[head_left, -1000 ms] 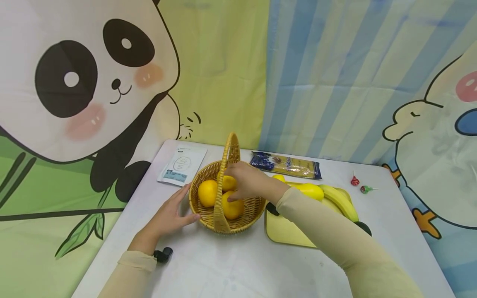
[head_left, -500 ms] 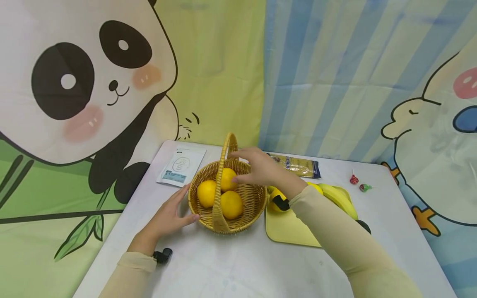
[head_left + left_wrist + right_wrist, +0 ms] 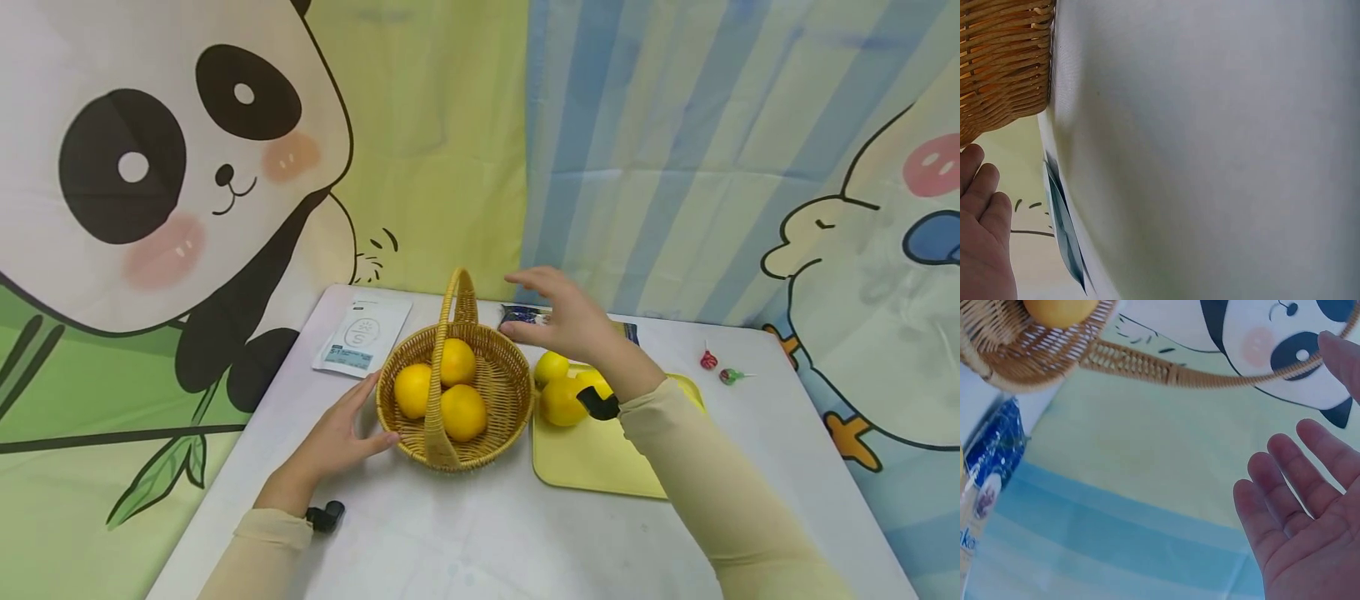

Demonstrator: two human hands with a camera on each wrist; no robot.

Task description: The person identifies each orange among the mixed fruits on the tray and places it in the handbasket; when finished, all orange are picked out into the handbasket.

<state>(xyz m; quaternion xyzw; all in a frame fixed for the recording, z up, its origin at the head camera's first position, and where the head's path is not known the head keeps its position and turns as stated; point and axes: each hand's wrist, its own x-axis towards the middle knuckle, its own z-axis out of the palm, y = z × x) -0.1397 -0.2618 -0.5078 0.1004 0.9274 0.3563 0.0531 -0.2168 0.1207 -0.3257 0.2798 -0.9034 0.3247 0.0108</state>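
Note:
A wicker basket point(image 3: 517, 425) with a tall arched handle stands at the middle of the table. Three oranges lie inside it: one at left point(image 3: 413, 390), one at the back point(image 3: 457, 361) and one in front point(image 3: 463, 412). My left hand point(image 3: 339, 437) rests against the basket's left side, fingers extended; the left wrist view shows its fingertips by the woven wall point(image 3: 1007, 62). Raised to the right of the handle, my right hand point(image 3: 570, 321) has spread fingers and holds nothing. In the right wrist view its palm point(image 3: 1316, 525) is bare, apart from the basket.
Right of the basket a yellow tray point(image 3: 592, 467) bears a lemon point(image 3: 551, 367) and a larger yellow fruit point(image 3: 562, 402); my right arm hides part of it. Behind lie a white pouch point(image 3: 363, 333) and a blue-and-gold packet point(image 3: 525, 314). Two lollipops, red point(image 3: 708, 360) and green point(image 3: 729, 377), lie far right.
My right hand has let go of an orange inside the basket, then drawn up and right, out past the handle. The left hand stays at the basket's side.

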